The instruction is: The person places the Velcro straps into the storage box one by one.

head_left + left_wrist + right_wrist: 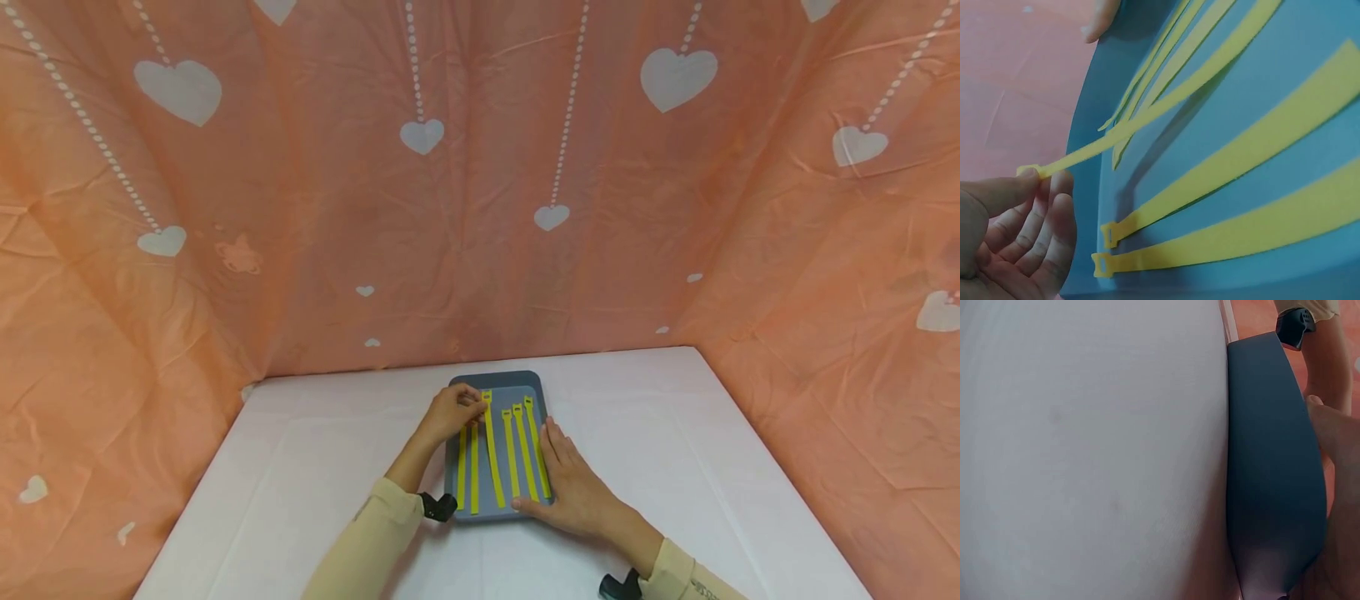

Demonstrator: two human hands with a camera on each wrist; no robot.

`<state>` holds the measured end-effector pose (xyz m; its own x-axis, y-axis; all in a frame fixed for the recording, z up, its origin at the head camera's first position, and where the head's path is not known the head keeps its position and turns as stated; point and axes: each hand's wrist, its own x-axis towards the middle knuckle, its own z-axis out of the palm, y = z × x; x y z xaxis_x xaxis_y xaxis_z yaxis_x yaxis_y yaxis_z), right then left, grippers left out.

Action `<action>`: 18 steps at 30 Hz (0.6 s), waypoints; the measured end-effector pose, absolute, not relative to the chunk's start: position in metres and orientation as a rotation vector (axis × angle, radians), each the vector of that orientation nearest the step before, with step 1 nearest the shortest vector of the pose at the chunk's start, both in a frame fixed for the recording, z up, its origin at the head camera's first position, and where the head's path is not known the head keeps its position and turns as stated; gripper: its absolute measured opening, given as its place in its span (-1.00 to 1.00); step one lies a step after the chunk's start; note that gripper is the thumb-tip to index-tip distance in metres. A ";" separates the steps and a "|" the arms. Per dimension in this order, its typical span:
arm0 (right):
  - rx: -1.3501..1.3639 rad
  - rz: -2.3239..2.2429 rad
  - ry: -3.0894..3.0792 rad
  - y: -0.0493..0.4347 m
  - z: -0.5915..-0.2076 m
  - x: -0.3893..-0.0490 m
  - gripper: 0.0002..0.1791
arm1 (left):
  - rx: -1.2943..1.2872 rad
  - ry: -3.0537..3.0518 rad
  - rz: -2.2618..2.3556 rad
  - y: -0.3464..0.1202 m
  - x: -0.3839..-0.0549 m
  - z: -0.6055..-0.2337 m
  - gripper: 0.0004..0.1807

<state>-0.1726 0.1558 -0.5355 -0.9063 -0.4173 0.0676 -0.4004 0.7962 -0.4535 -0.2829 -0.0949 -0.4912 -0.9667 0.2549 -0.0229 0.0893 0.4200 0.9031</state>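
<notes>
A blue-grey tray (498,520) lies on the table with several yellow hook-and-loop cable ties in it. My left hand (452,414) pinches one cable tie (1166,109) by its slotted head, between thumb and fingers. That head is lifted above the tray floor, and the strap slopes down into the tray. Two cable ties (1241,169) lie left of it, three cable ties (522,450) to its right. Along the tray's right side rests my right hand (577,492), fingers straight, thumb at the near rim. In the right wrist view the tray's outer wall (1272,456) shows beside this hand.
White cloth covers the table (315,483) around the tray. An orange curtain (480,250) with white hearts stands behind and on both sides. Black wrist devices (438,507) sit at both sleeve cuffs.
</notes>
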 end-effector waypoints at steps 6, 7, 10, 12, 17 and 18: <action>-0.670 -0.735 2.938 0.157 -0.536 -0.173 0.41 | 0.319 2.561 1.491 -0.093 -0.286 -0.495 -0.80; -0.671 -0.734 2.937 0.157 -0.536 -0.173 0.41 | 0.319 2.564 1.483 -0.093 -0.287 -0.496 -0.80; -0.676 -0.729 2.937 0.157 -0.536 -0.173 0.41 | 0.330 2.575 1.451 -0.092 -0.289 -0.497 -0.81; -0.678 -0.729 2.938 0.157 -0.536 -0.173 0.41 | 0.336 2.577 1.439 -0.092 -0.291 -0.497 -0.81; -0.675 -0.733 2.941 0.157 -0.536 -0.173 0.41 | 0.325 2.581 1.412 -0.089 -0.294 -0.498 -0.84; -0.674 -0.735 2.940 0.157 -0.536 -0.174 0.41 | 0.323 2.583 1.404 -0.089 -0.294 -0.498 -0.85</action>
<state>-0.1736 0.1570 -0.5363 -0.9052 -0.4196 0.0679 -0.4022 0.7938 -0.4562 -0.2940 -0.0890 -0.4976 -0.9595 0.2758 -0.0572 0.1020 0.5296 0.8421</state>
